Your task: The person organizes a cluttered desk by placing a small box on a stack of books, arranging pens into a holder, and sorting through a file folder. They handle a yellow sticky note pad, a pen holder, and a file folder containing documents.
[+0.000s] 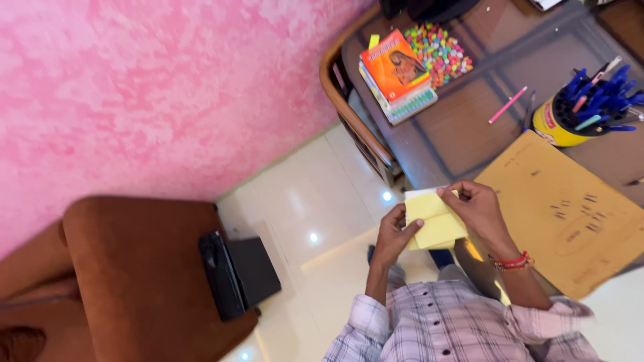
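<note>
A folded yellow paper sheet is held in front of my chest, at the near edge of a glass-topped table. My left hand grips its lower left side with the thumb on top. My right hand, with a red thread band on the wrist, pinches the paper's upper right edge. A white layer shows behind the yellow paper's top edge.
A large brown card sheet lies on the table to the right. Behind it stand a yellow cup of blue pens, a pink pen, a book stack with an orange cover and a pile of small coloured pieces. At the left, a brown seat holds a black object.
</note>
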